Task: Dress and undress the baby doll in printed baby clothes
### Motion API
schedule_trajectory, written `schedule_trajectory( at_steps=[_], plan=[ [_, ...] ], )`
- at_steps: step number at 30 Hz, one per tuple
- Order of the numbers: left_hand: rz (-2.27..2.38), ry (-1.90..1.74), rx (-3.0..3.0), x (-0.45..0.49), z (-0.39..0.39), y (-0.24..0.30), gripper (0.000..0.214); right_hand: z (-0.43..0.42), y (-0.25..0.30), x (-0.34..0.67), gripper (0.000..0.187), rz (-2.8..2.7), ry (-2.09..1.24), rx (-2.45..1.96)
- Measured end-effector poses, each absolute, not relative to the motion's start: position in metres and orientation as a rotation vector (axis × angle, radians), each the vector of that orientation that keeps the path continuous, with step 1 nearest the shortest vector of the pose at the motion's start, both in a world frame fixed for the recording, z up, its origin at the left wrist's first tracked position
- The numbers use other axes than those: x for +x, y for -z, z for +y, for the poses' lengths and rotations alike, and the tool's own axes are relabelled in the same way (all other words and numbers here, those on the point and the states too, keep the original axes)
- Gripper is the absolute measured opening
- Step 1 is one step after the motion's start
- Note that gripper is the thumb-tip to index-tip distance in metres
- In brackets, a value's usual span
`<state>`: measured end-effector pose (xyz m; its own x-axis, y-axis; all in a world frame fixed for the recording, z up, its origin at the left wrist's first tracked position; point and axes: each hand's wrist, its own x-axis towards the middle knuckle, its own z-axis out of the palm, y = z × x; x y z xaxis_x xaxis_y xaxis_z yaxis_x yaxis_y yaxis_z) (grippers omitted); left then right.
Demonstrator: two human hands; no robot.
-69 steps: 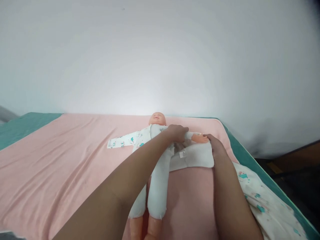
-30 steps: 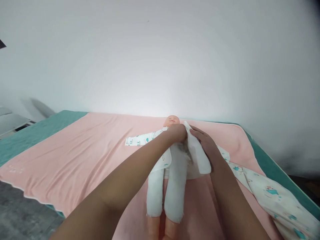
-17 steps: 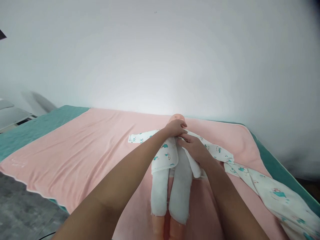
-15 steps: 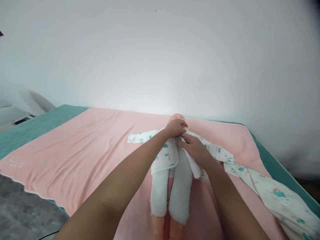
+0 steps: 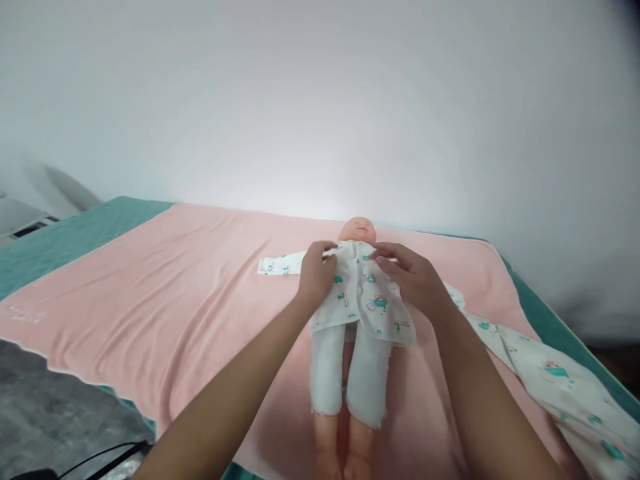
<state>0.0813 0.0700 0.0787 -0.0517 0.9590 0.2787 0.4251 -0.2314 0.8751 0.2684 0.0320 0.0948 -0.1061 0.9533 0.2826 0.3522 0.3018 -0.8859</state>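
A baby doll (image 5: 358,230) lies on its back, its legs toward me and its head at the far end. The white printed baby shirt (image 5: 377,300) covers its torso, the two front panels meeting along the middle. On the left side of the chest, my left hand (image 5: 319,275) has curled fingers gripping the shirt near the shoulder. Opposite it, my right hand (image 5: 413,275) is bent round the shirt at the other shoulder, thumb and fingertips on the cloth. One sleeve (image 5: 281,265) sticks out to the left. My right hand hides most of the other sleeve.
A pink blanket (image 5: 200,287) lies under the doll on a green surface (image 5: 95,223). Matching printed baby clothing (image 5: 555,377) is spread out at the right. Behind stands a pale wall (image 5: 310,107). A black cable (image 5: 110,453) shows at lower left.
My hands have moved apart from the middle of the chest to both shoulders. The right front panel, folded before, now lies spread over the torso, and the doll's face is uncovered.
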Motion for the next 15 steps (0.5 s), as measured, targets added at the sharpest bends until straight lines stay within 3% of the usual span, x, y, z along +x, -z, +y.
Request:
schedule_trajectory(
  at_steps=[5, 12, 15],
  plan=[
    [1.389, -1.25, 1.449, 0.036, -0.015, -0.033, 0.025, 0.022, -0.057, 0.243, 0.041, -1.825, -0.444, -1.212],
    [1.407, -1.053, 1.457, 0.012, -0.059, -0.013, 0.042, -0.046, -0.018, 0.245, 0.052, -1.413, -0.581, -1.302],
    [1.427, -1.005, 1.446, 0.014, -0.058, -0.017, 0.039, -0.072, -0.007, 0.245, 0.054, -1.272, -0.619, -1.349]
  ],
)
